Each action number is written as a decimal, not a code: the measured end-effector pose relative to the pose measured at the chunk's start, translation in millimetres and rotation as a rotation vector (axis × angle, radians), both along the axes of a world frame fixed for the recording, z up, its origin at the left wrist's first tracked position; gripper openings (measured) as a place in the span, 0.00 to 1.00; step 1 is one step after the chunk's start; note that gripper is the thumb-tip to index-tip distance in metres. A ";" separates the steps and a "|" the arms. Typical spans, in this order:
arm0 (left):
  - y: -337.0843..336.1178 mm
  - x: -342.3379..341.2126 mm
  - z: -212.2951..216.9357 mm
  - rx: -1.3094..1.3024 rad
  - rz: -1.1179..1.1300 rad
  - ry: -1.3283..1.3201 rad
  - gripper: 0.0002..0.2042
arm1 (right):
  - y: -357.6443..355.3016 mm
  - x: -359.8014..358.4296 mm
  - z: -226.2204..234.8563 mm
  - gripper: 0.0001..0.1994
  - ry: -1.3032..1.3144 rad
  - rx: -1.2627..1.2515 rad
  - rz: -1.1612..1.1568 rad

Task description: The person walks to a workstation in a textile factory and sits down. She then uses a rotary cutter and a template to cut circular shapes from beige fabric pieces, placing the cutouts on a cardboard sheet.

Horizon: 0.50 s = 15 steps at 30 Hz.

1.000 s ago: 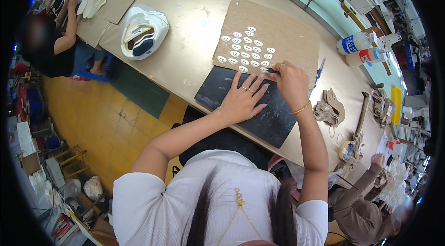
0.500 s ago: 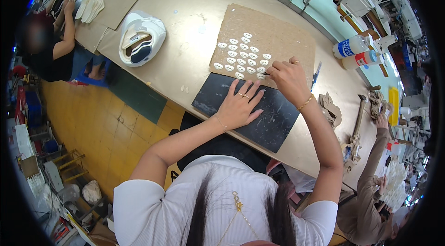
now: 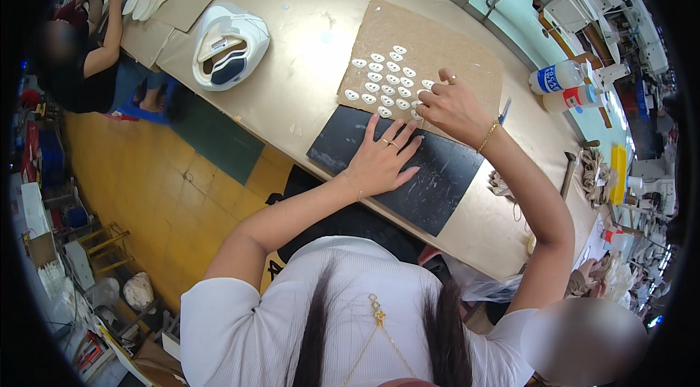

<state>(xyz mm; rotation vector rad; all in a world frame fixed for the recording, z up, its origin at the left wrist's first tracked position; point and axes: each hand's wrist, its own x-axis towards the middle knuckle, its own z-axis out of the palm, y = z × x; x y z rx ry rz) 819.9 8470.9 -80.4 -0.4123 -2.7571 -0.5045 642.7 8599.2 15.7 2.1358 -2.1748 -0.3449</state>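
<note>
My left hand (image 3: 378, 165) lies flat with fingers spread on a black mat (image 3: 437, 194), its fingertips at the mat's far edge. Beyond it is a brown board (image 3: 445, 33) bearing several small white oval pieces (image 3: 392, 80) in slanting rows, each with dark marks in the middle. Over the board's near right part, my right hand (image 3: 453, 108) is closed in a pinch beside the lower rows. Whatever sits between its fingertips is too small and hidden to name. This hand covers some of the pieces.
A white shoe (image 3: 251, 37) stands at the left of the table. Two bottles (image 3: 556, 78) are at the right, with a blue-handled tool (image 3: 504, 110) nearer. A hammer (image 3: 568, 172) lies farther right. One person (image 3: 102, 62) works at far left; another, blurred (image 3: 590, 343), is close at lower right.
The view has shifted slightly. My right hand stays pinched and has lifted or turned a little by the lower rows; my left remains on the mat. The person at right has come closer.
</note>
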 end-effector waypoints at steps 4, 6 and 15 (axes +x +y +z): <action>-0.6 -0.4 -1.4 0.012 0.001 0.026 0.26 | -6.5 -2.1 3.4 0.05 0.025 0.041 0.069; -0.5 -0.1 -1.5 0.013 0.000 0.024 0.26 | -8.3 -2.3 3.7 0.05 0.035 0.057 0.095; -0.2 0.4 -1.8 0.007 0.001 -0.035 0.28 | -18.0 1.9 2.1 0.05 0.073 0.110 0.083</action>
